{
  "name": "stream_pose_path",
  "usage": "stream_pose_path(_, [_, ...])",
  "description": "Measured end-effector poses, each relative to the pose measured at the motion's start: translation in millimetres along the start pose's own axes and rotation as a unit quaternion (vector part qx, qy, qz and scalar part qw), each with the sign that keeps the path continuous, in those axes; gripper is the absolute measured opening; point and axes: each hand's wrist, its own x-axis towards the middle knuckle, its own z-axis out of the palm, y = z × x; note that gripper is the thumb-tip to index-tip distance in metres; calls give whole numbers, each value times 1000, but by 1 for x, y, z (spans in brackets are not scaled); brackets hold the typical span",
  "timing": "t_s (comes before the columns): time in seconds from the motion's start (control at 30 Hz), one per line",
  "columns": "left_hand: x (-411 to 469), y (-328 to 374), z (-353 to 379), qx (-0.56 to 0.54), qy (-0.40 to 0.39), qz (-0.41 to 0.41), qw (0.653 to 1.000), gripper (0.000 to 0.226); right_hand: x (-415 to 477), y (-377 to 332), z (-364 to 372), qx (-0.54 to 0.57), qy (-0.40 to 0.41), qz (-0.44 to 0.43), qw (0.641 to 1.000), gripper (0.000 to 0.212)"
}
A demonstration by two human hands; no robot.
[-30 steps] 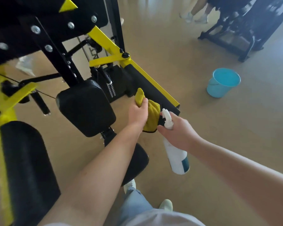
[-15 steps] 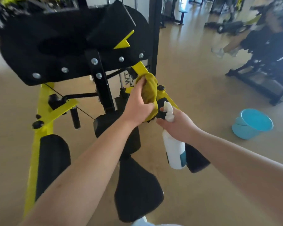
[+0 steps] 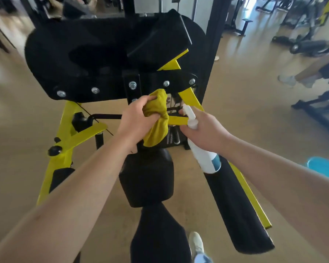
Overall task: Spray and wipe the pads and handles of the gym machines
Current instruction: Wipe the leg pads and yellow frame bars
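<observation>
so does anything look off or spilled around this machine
Nothing stands out. The left hand grips the yellow cloth at the machine's yellow bar, the right hand holds the spray bottle, the black pads look whole, and no puddle shows on the floor by the blue bucket. The edges are blurred.

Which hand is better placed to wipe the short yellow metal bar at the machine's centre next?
Left, probably. The left hand grips the bunched yellow cloth right beside the short yellow metal bar, while the right hand is wrapped round the white plastic spray bottle.
</observation>
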Motion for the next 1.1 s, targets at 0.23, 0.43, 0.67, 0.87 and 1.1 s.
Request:
stream_pose_path(0.23, [26,-16,14,50,15,-75,996,54,68,20,-6,-332,-157,-88,926,48])
stream_pose_path(0.43, [37,-21,40,65,-11,-145,987,55,94,58,10,-462,-282,-106,834,14])
stream_pose_path(0.67, [47,-22,70,13,-17,-234,972,57,110,79,15,-460,-277,-141,832,11])
stream_pose_path(0.87, [48,-18,86,-36,4,-275,961,56,118,94,16,-458,-277,-161,829,19])
stream_pose_path(1.1, [52,-3,113,-211,92,-382,895,60,131,109,4,-386,-254,-172,870,23])
